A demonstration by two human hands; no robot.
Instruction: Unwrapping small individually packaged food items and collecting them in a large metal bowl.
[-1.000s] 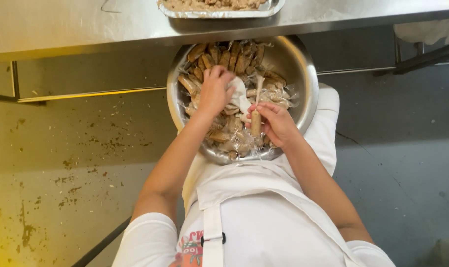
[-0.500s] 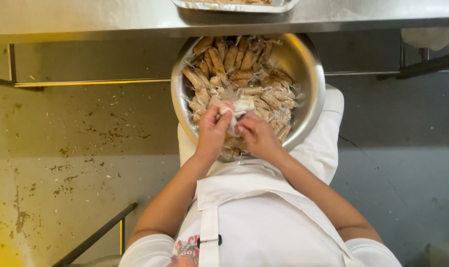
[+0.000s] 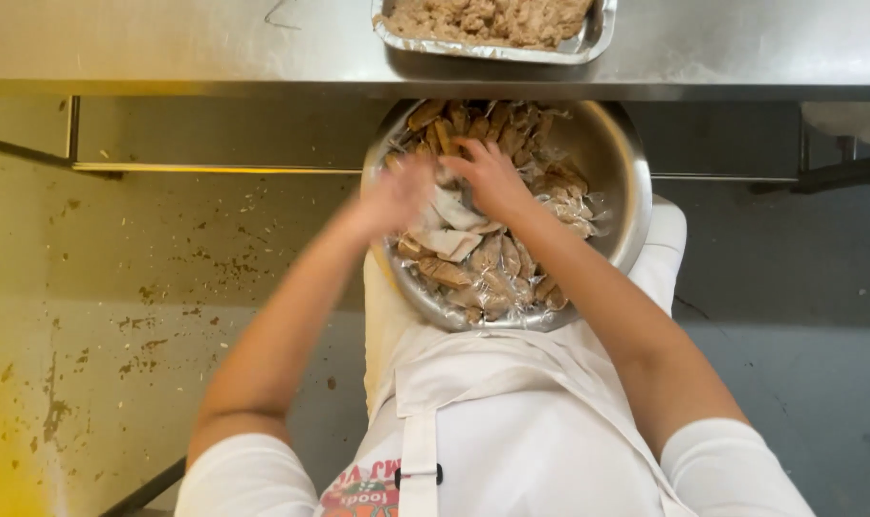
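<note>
Over bowl (image 3: 619, 163) | both hands' fingers (image 3: 468, 153) seemingly touching pale wrapper (image 3: 451, 213)

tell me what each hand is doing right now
left hand: blurred over the round steel bowl, grip cannot be told
right hand: fingers spread, on the wrapped pieces

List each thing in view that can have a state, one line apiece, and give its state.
Metal bowl: resting on the person's lap, filled with wrapped brown rolls.
Wrapped rolls: piled in the bowl, covered in clear film.
Foil tray: on the steel counter, filled with a pale brown mix.
Left hand: blurred, over the bowl; grip unclear.
Right hand: in the bowl, fingers spread on the rolls.
Apron: worn, white.
</note>
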